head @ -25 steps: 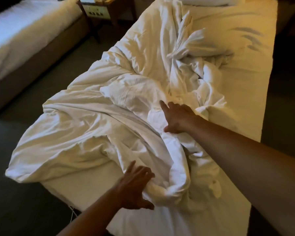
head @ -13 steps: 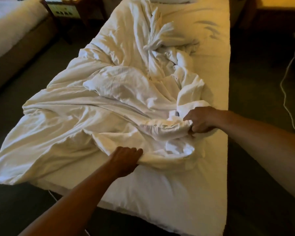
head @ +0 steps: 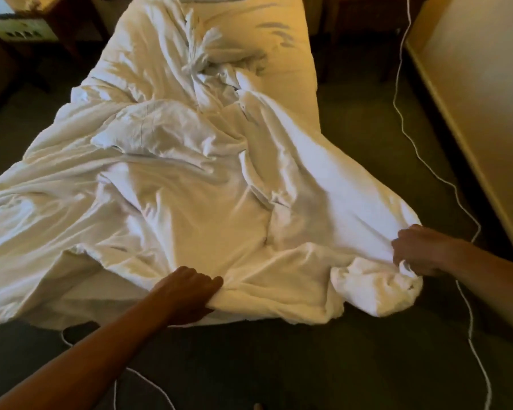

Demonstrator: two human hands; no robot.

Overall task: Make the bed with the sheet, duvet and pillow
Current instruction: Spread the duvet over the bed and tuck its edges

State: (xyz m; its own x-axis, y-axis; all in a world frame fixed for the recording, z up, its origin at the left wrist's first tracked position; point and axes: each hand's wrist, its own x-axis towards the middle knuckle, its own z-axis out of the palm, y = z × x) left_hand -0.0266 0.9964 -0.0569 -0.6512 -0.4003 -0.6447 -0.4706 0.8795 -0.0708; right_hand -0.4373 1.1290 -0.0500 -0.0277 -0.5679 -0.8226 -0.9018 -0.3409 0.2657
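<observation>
I judge the job barely begun: the duvet (head: pixel 172 179) lies crumpled and twisted across the bed (head: pixel 290 63), soft white cloth in thick folds. At the bed's foot my left hand (head: pixel 187 294) grasps its edge; my right hand (head: pixel 418 250) pinches a bunched corner hanging off the bed's side. Spreading, pillow left.

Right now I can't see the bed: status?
Left hand and right hand both grip duvet at foot edge. Duvet crumpled. White cord on floor near feet.
</observation>
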